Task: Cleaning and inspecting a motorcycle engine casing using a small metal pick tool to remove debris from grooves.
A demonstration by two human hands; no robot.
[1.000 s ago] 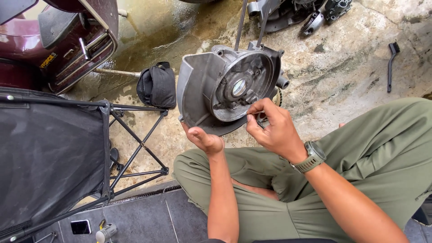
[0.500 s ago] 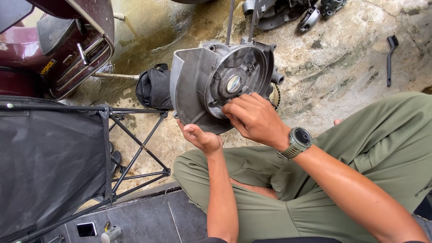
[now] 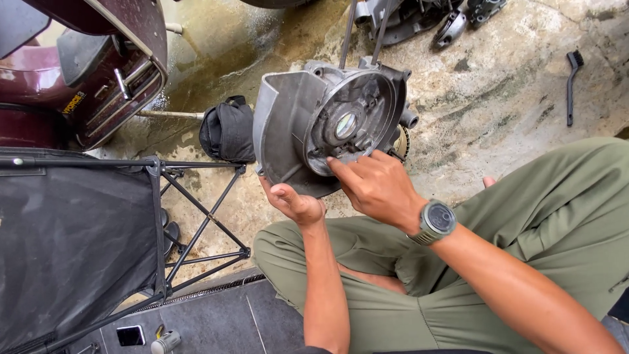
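A grey cast-metal engine casing (image 3: 308,118) with a round recess and a central bearing hole is held upright above my knees. My left hand (image 3: 291,200) grips its lower edge from beneath. Over the lower part of the round recess lies my right hand (image 3: 373,187), a watch on the wrist, with the index fingertip pressed on the inner face. Nothing shows in its fingers. I sit on the ground in olive trousers (image 3: 524,223).
A dark red scooter body (image 3: 85,72) stands at the upper left. A black folding stand with fabric (image 3: 72,242) fills the lower left. A black pouch (image 3: 228,130) lies on wet concrete. More engine parts (image 3: 419,19) and a small black brush (image 3: 572,85) lie farther off.
My right hand moved from the casing's lower right edge up onto its inner face, fingers now spread flat. The casing tilted slightly and shifted left in my left hand.
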